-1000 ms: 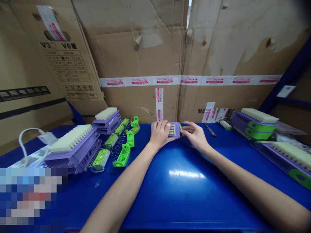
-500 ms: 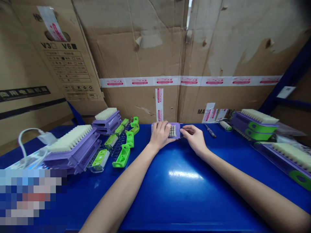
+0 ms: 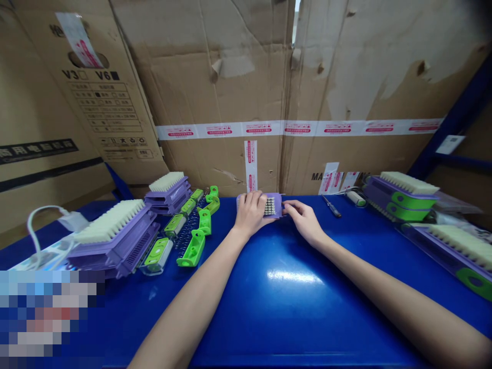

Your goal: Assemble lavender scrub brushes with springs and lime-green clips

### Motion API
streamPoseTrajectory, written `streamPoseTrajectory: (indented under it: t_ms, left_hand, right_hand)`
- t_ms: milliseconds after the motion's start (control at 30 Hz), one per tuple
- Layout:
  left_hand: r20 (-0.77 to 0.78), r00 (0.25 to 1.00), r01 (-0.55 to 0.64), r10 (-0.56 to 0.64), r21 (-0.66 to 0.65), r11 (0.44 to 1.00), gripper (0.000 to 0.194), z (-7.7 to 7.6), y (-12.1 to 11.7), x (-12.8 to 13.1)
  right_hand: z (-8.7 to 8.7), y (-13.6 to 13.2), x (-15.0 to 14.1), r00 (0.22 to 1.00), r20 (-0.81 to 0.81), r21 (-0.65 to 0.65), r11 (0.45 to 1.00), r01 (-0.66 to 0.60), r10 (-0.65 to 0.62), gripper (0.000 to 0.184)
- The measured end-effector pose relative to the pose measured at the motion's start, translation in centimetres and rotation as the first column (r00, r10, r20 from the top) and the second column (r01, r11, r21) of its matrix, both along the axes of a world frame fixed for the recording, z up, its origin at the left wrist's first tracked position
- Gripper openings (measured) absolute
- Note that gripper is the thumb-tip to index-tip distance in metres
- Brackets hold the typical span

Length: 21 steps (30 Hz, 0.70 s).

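Observation:
Near the back of the blue table, my left hand is wrapped over a purple brush body with rows of small pale tufts or studs. Its fingers cover the left part of the body, leaving the right end in view. At that end my right hand is closed in a pinch, thumb and forefinger close to the edge. Whatever lies between those fingertips is too small to make out. A thin dark bit shows at the body's right edge.
Stacked purple brush bodies with cream bristles stand at left. Beside them run clear-sided green-topped boxes, springs and green brackets. A screwdriver and finished-looking purple-green brushes lie right. Cardboard walls the back.
The green piece seen at the brush body's right end a second ago no longer shows there. My right hand's fingers have drawn together into a pinch near that edge; my left hand keeps its hold.

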<state>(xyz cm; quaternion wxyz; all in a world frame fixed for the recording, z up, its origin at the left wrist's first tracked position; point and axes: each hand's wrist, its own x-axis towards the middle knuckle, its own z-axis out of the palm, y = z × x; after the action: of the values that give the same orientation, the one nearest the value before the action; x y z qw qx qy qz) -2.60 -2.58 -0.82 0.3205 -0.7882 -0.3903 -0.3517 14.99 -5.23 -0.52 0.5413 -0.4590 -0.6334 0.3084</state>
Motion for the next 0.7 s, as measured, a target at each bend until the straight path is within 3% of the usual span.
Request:
streamPoseTrajectory:
  t_ms: [167, 300, 367, 467, 567, 700]
  left_hand:
    - [0.024, 1.000, -0.002, 0.001, 0.029, 1.000, 0.060, 0.0, 0.3, -0.3]
    - [0.032, 0.999, -0.002, 0.001, 0.029, 1.000, 0.063, -0.1, 0.5, -0.6]
    - [0.030, 1.000, -0.003, 0.002, 0.031, 1.000, 0.064, -0.1, 0.5, -0.7]
    - [-0.001, 1.000, 0.008, -0.008, 0.037, 0.999, 0.062, -0.1, 0.4, -0.7]
    - [-0.052, 0.998, 0.040, -0.038, 0.039, 0.998, 0.060, 0.0, 0.3, -0.5]
    - [-0.141, 0.987, 0.079, -0.079, 0.001, 0.997, 0.060, 0.0, 0.1, -0.2]
  right_hand:
    - [1.0, 0.2, 1.3, 0.980, 0.073, 0.108, 0.979, 0.175, -0.183, 0.033]
    - [1.7, 1.4, 4.2, 0.879, 0.185, 0.315, 0.874, 0.371, -0.440, 0.031]
    - [1.9, 2.1, 6.3, 0.780, 0.270, 0.367, 0.809, 0.459, -0.565, 0.031]
    - [1.8, 3.0, 9.7, 0.565, 0.465, 0.406, 0.731, 0.548, -0.682, 0.037]
    - [1.0, 3.2, 12.6, 0.348, 0.657, 0.393, 0.698, 0.598, -0.668, 0.043]
    - [0.0, 3.1, 14.5, 0.225, 0.785, 0.297, 0.670, 0.681, -0.578, 0.043]
